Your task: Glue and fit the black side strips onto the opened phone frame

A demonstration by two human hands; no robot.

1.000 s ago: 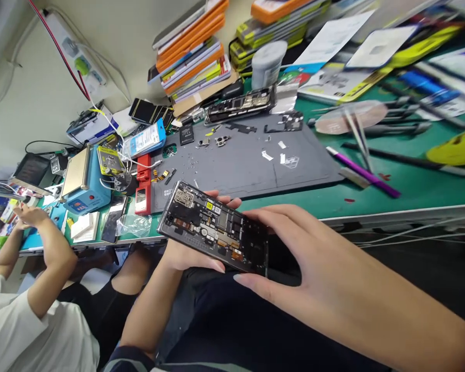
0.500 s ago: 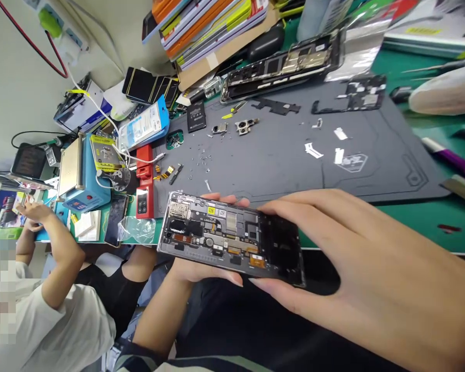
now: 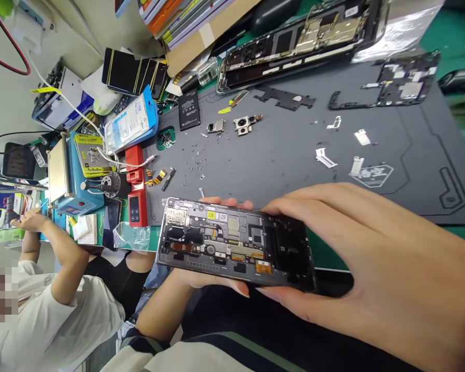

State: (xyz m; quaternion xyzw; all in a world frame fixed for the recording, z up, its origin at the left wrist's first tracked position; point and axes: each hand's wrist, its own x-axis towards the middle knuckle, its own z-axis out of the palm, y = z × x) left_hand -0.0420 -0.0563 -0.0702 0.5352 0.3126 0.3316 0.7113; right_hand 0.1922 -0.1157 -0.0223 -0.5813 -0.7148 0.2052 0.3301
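An opened phone frame [image 3: 232, 243], its inner plates, ribbon cables and black lower bay showing, is held tilted at the mat's near edge. My left hand [image 3: 213, 279] supports it from below, with fingertips showing past the far edge and the thumb along the near edge. My right hand [image 3: 356, 258] grips the frame's right end between thumb and fingers. On the grey mat [image 3: 263, 160] beyond lie a camera module [image 3: 245, 125], a smaller module [image 3: 216, 126], a black battery [image 3: 189, 109], loose screws, white stickers [image 3: 325, 158] and a black bracket [image 3: 284, 98].
Another opened phone [image 3: 294, 46] lies at the back, with a black phone part [image 3: 405, 82] to its right. At left stand a red device [image 3: 138, 206], a blue machine [image 3: 83, 201] and a clear plastic bag [image 3: 134, 236]. A co-worker's arm [image 3: 65, 253] is at far left.
The camera view has moved closer to the mat and shifted, so items at the back right appear larger. Both hands keep their hold on the phone frame, which appears slightly lower and further right.
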